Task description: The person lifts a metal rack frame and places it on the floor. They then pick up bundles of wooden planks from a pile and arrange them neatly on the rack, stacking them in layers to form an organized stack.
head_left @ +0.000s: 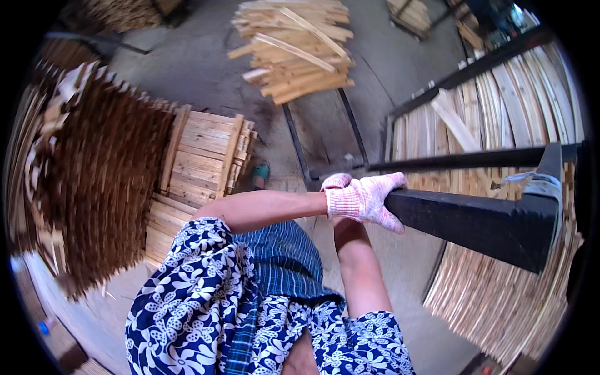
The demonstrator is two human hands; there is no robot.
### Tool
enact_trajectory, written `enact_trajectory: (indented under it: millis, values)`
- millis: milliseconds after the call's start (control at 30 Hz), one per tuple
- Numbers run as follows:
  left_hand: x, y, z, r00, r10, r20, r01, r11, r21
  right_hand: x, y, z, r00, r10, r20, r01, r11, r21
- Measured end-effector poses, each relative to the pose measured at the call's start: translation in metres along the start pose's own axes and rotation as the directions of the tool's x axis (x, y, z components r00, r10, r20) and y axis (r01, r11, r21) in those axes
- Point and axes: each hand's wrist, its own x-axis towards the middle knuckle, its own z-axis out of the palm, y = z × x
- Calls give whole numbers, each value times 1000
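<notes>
My left hand (373, 197), in a pale pink-and-white knitted glove, reaches across to the right and holds a thick black metal post (469, 222). Its thumb and fingers lie on either side of the post, which rises toward me at the right. My right arm passes beneath the left wrist. Only a small part of my right hand (336, 181), gloved the same way, shows beyond the left one. Its fingers are mostly hidden, and what it touches cannot be seen. Light cloth or cord (542, 187) is wrapped round the post's top.
Right, black-framed racks hold many wooden boards (500, 106), with more stacked boards (500, 300) nearer. Ahead, a loose plank pile (300, 50) lies by black rails (294, 140). Left stand a tall slat stack (100, 181) and bundled boards (203, 153). A teal shoe (261, 172) shows below.
</notes>
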Motion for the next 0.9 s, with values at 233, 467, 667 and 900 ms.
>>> enact_trajectory:
  millis: [233, 467, 667, 900]
  values:
    - [-16, 13, 35, 999, -23, 41, 27, 994, -102, -17, 26, 34, 999, 9, -41, -11, 998, -57]
    - [22, 15, 109, 948, 84, 308, -44, 990, -136, -42, 60, 82, 999, 28, 19, -25, 993, -116]
    - [25, 23, 173, 812, 176, 557, -158, 984, -80, -60, 96, 121, 993, 81, 87, -72, 993, -97]
    - [54, 42, 236, 736, 236, 634, -181, 972, -152, -89, 171, 143, 980, 1, 200, 5, 1000, -29]
